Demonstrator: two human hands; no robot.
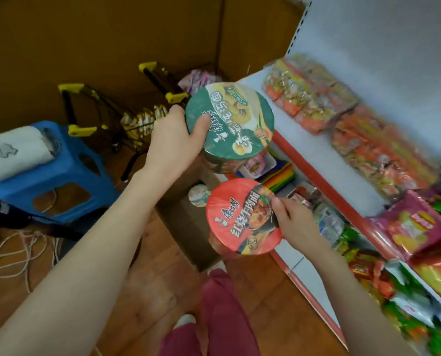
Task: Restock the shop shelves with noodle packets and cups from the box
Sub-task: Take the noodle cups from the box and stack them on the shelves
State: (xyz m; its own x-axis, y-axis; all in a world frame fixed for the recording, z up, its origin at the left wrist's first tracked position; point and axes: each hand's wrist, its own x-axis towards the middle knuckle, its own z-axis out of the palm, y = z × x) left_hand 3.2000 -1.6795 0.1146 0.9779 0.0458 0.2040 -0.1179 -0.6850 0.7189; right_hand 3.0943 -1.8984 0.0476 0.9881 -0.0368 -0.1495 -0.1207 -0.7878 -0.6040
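Left hand (174, 140) — arm extended forward, thumb across the lid — grips a green noodle cup (231, 123) beside the white shelf (324, 150). Right hand (295, 222) pinches a red noodle cup (242, 218) at its rim, above the open cardboard box (186, 227).

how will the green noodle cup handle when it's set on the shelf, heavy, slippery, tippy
Probably light: the left hand holds the green noodle cup by its rim alone, as the right hand holds the red noodle cup. The glossy wrap looks somewhat slippery. Lid wider than body, so it may tip if nudged.
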